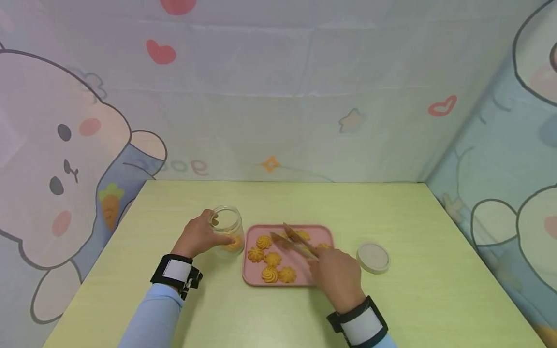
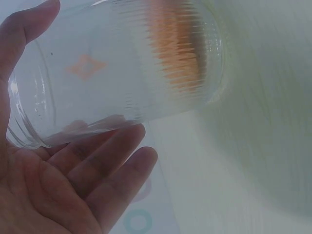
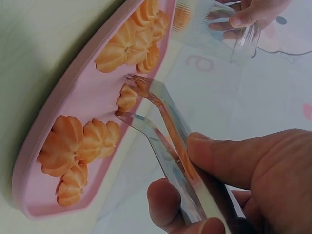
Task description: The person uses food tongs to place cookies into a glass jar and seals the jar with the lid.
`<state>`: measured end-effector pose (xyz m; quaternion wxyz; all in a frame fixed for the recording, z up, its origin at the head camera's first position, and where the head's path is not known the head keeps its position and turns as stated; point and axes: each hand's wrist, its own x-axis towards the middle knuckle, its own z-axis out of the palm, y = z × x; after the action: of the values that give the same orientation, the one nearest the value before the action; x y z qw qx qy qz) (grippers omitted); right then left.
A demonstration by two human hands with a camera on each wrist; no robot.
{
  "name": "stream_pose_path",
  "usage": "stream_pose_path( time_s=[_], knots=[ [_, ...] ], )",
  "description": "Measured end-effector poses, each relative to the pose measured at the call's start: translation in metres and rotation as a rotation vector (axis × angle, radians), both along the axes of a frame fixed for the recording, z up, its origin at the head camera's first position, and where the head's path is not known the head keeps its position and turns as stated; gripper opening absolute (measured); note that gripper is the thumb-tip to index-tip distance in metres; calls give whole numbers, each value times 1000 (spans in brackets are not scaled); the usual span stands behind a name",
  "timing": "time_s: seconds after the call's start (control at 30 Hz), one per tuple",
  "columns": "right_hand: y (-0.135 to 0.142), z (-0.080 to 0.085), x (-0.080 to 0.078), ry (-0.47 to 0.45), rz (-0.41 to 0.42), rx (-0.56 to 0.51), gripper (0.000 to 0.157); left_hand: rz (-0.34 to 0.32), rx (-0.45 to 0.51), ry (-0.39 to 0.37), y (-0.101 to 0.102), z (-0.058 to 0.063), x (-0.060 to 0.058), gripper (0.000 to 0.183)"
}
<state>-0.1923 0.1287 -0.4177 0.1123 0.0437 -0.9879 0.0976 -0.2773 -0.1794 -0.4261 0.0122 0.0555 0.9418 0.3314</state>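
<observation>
My left hand [image 1: 199,236] grips a clear glass jar [image 1: 227,220] standing upright at the tray's left, thumb on one side and fingers on the other. A single piped cookie [image 1: 235,242] shows at the jar's bottom, behind ribbed glass in the left wrist view. In my right hand [image 1: 338,276] is a pair of metal tongs [image 3: 168,122], pinched between thumb and fingers. The tongs' tips stand apart over the pink tray [image 1: 303,274], one on either side of a small swirled cookie [image 3: 127,99]. Several more cookies [image 1: 272,259] lie left and right of the tips.
A round whitish lid [image 1: 373,257] lies flat to the right of the tray. The pale green-yellow table [image 1: 209,309] runs back to a printed cloth backdrop [image 1: 270,116] with cartoon figures, which also closes off the sides.
</observation>
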Motion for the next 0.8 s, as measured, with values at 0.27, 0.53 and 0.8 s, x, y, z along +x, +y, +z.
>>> stream_pose_path(
  time_s=[0.27, 0.53, 0.8],
  knots=[
    [3, 4, 4, -30, 0, -14, 22, 4, 3, -1, -1, -1, -1, 81],
    [5, 5, 6, -21, 5, -21, 22, -3, 4, 0, 0, 0, 0, 80],
    [9, 6, 7, -20, 5, -32, 27, 2, 0, 1, 0, 0, 0, 82]
  ],
)
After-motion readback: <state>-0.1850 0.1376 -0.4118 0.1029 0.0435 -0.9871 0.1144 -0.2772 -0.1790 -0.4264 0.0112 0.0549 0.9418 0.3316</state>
